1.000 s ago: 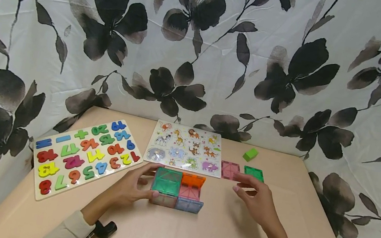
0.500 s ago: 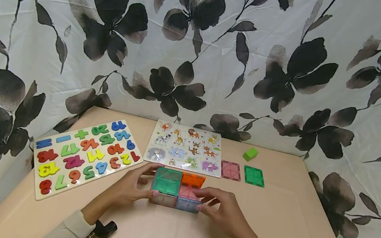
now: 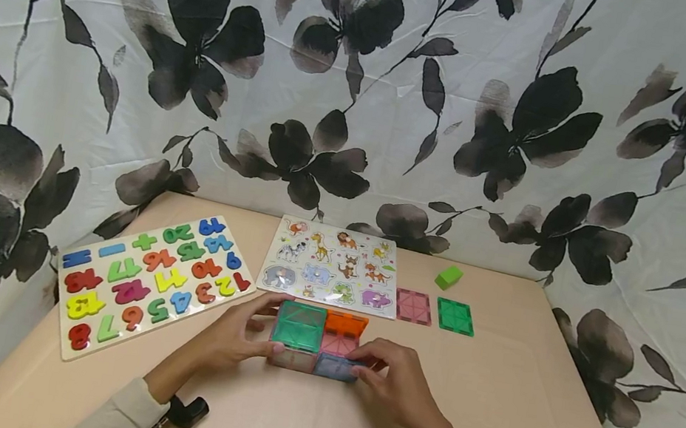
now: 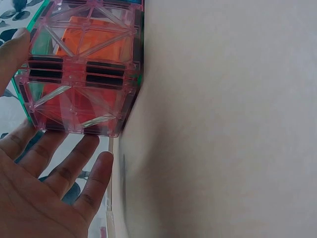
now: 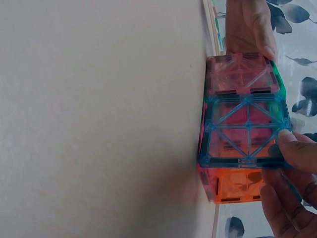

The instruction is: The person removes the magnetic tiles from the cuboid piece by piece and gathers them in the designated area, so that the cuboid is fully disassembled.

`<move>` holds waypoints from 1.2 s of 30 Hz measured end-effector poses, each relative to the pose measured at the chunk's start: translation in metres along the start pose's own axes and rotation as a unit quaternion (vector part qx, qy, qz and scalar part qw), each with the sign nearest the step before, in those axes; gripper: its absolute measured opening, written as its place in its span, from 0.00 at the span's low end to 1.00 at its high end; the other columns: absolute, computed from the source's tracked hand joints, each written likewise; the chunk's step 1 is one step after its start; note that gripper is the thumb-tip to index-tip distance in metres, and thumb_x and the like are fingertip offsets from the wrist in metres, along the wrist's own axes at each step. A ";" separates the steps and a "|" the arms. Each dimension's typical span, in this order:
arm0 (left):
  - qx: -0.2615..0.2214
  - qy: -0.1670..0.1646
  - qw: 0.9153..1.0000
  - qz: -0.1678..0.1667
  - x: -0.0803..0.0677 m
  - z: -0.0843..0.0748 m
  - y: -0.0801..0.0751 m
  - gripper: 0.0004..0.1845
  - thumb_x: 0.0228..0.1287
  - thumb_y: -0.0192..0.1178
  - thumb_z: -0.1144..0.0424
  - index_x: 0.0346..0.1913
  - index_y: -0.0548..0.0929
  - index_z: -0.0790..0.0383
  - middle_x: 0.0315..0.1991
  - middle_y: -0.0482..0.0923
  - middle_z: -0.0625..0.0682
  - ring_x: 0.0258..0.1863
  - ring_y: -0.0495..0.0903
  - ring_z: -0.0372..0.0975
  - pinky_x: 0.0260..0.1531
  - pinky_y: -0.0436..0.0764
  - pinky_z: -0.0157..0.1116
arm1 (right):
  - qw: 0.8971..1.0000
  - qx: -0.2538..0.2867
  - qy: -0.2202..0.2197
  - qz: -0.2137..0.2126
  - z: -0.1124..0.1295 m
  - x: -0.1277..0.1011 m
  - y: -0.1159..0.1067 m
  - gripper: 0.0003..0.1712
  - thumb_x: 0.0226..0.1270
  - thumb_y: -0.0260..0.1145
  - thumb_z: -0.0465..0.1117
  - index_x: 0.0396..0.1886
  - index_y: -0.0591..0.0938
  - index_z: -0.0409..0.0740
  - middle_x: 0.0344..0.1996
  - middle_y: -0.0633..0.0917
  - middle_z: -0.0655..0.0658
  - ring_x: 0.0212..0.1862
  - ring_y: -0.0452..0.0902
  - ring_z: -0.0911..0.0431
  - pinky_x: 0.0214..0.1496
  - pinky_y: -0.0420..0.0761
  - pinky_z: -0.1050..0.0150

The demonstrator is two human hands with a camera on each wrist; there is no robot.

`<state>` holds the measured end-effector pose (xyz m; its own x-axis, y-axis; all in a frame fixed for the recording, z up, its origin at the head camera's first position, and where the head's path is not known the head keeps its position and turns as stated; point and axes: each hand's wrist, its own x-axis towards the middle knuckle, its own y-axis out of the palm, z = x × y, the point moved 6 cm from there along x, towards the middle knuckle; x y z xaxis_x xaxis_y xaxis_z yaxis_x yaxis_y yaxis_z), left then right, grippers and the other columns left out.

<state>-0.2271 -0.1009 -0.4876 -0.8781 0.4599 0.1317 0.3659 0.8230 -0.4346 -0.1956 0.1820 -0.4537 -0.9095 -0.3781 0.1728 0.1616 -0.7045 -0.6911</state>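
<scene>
A small structure of see-through magnetic tiles stands on the table in front of me. Its left part is a pink cube with a green tile point(image 3: 300, 325) on top. An orange tile point(image 3: 346, 324) stands upright at the back of the right part, which has no top. My left hand point(image 3: 232, 335) grips the cube from the left, thumb at the front face and fingertips against its side point(image 4: 81, 106). At the front right is a blue tile point(image 5: 233, 119); my right hand point(image 3: 399, 387) pinches its right edge between thumb and fingers.
A pink tile point(image 3: 413, 307) and a green tile point(image 3: 455, 316) lie flat to the right, with a green block point(image 3: 448, 277) behind them. An animal puzzle board point(image 3: 331, 264) lies at the back. On the left is a number puzzle board point(image 3: 120, 347).
My right hand has moved left, from beside the loose green tile to the blue tile, and pinches its edge. My left hand stays on the cube.
</scene>
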 end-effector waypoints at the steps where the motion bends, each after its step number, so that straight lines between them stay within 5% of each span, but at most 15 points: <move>1: 0.000 0.001 1.000 0.001 0.000 0.000 0.000 0.41 0.68 0.74 0.53 0.79 0.67 0.55 0.73 0.75 0.58 0.72 0.76 0.59 0.68 0.79 0.63 | 1.000 0.002 0.004 -0.004 -0.002 -0.001 -0.001 0.14 0.64 0.79 0.35 0.43 0.93 0.59 0.39 0.90 0.62 0.41 0.83 0.66 0.45 0.89 0.68; 14: -0.002 -0.004 1.000 0.001 0.000 0.002 0.001 0.41 0.68 0.74 0.52 0.79 0.68 0.51 0.74 0.74 0.59 0.72 0.75 0.58 0.68 0.79 0.63 | 0.991 0.060 0.096 -0.068 -0.032 -0.011 -0.025 0.15 0.65 0.78 0.35 0.43 0.91 0.61 0.39 0.91 0.59 0.42 0.86 0.59 0.49 0.87 0.67; 28: 0.000 -0.002 1.000 -0.005 -0.002 0.003 0.001 0.41 0.67 0.75 0.53 0.79 0.68 0.51 0.73 0.75 0.55 0.72 0.75 0.56 0.69 0.78 0.62 | 0.962 0.157 0.170 -0.148 -0.085 -0.020 -0.071 0.12 0.73 0.72 0.34 0.54 0.88 0.40 0.45 0.90 0.37 0.43 0.88 0.53 0.45 0.91 0.67; 36: -0.001 0.001 1.000 -0.001 -0.001 0.003 0.001 0.40 0.68 0.74 0.53 0.79 0.68 0.50 0.74 0.74 0.57 0.72 0.75 0.57 0.69 0.78 0.63 | 0.939 0.188 0.207 -0.198 -0.115 -0.026 -0.106 0.18 0.77 0.69 0.38 0.60 0.84 0.34 0.43 0.90 0.46 0.43 0.89 0.60 0.47 0.90 0.69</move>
<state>-0.2271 -0.1015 -0.4905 -0.8782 0.4589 0.1349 0.3644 0.8245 -0.4329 -0.2333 0.3352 -0.4656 -0.9852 0.1696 0.0232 -0.1681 -0.9328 -0.3189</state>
